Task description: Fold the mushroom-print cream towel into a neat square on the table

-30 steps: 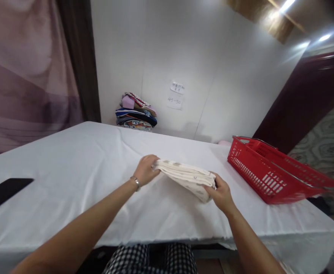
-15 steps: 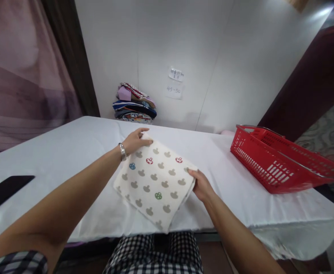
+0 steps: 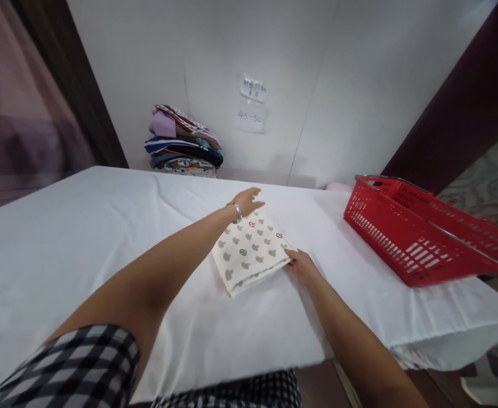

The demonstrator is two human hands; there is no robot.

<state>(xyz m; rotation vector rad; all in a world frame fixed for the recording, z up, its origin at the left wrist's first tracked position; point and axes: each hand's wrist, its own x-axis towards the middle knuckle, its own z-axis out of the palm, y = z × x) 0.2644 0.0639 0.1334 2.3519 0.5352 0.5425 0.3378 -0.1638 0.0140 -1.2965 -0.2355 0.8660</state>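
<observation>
One folded patterned cloth is seen near the middle of the table, of which one is counted. One red basket is placed at the right. One stack of folded fabrics is kept at the far wall, where two paper notes are stuck.

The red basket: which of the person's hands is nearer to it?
Right. The right hand lies at the patterned cloth's near-right edge, toward the red basket; the left hand is at the cloth's far edge.
</observation>
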